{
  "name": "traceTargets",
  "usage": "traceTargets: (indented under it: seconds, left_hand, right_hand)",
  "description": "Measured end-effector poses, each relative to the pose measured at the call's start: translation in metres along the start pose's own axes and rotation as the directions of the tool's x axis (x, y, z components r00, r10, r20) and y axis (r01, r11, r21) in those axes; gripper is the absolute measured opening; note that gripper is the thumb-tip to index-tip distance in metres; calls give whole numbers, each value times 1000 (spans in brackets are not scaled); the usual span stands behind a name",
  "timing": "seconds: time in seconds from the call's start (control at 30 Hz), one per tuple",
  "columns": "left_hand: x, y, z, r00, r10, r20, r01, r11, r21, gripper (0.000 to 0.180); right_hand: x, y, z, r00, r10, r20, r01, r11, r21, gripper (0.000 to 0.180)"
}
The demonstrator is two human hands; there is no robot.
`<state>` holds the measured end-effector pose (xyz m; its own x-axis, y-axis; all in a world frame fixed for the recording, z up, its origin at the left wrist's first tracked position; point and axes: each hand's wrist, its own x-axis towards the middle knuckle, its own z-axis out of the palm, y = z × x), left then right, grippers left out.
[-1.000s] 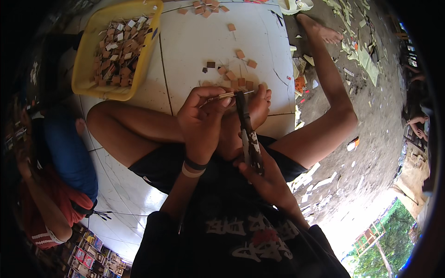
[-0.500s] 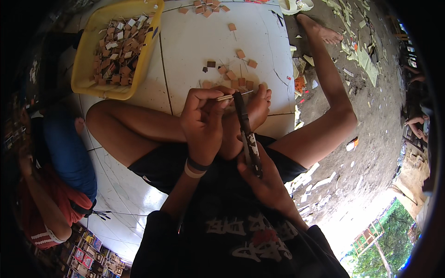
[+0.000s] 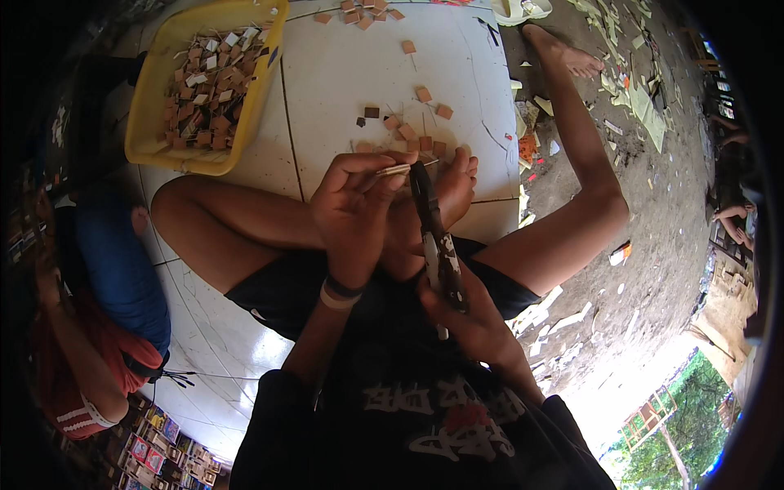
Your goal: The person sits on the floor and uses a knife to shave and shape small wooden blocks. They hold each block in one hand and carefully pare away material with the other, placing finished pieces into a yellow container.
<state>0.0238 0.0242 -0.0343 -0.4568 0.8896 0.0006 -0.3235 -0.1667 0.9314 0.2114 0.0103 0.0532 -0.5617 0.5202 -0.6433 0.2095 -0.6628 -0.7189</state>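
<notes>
My left hand [image 3: 353, 219] pinches a small, thin tan square tile [image 3: 394, 170], seen nearly edge-on, between thumb and fingers. A thin metal pin [image 3: 432, 162] points right from beside it, crossing the jaws of the pliers [image 3: 426, 202]. Those pliers are dark, with worn white patches on the handles, and my right hand [image 3: 474, 320] is wrapped round them. Whether the jaws bite on the pin is too small to tell. Just beyond my hands, several brown square tiles with thin pins [image 3: 407, 131] lie loose on the white floor, close to my bare foot [image 3: 459, 186].
A yellow plastic basin [image 3: 133, 135] full of similar pinned tiles stands at the upper left. More tiles [image 3: 359, 15] lie at the far edge of the white tiled floor [image 3: 343, 69]. Scraps litter the dirt ground [image 3: 588, 131] on the right. Another person [image 3: 122, 278] sits at the left.
The handles of the pliers have spread apart, and one handle end now shows below my right hand. My left hand has shifted slightly left with the tile.
</notes>
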Motion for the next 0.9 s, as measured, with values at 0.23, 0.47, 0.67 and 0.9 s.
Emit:
traceTargets:
  seconds: [0.23,0.47,0.67,0.9]
  left_hand:
    - [-6,10,11,986,168,-3,-163,959,231,22]
    - [4,14,11,976,216,-13,-203,937,284,21]
    - [1,17,4,989,146,12,-143,943,300,19]
    - [-1,24,1,996,85,20,-87,942,326,19]
  right_hand:
    - [24,21,17,830,-514,-215,196,630,-752,71]
    - [20,27,4,877,-451,-169,219,686,-694,75]
    - [20,22,7,907,-398,-139,261,788,-558,61]
    - [19,28,3,891,-437,-124,276,738,-616,62]
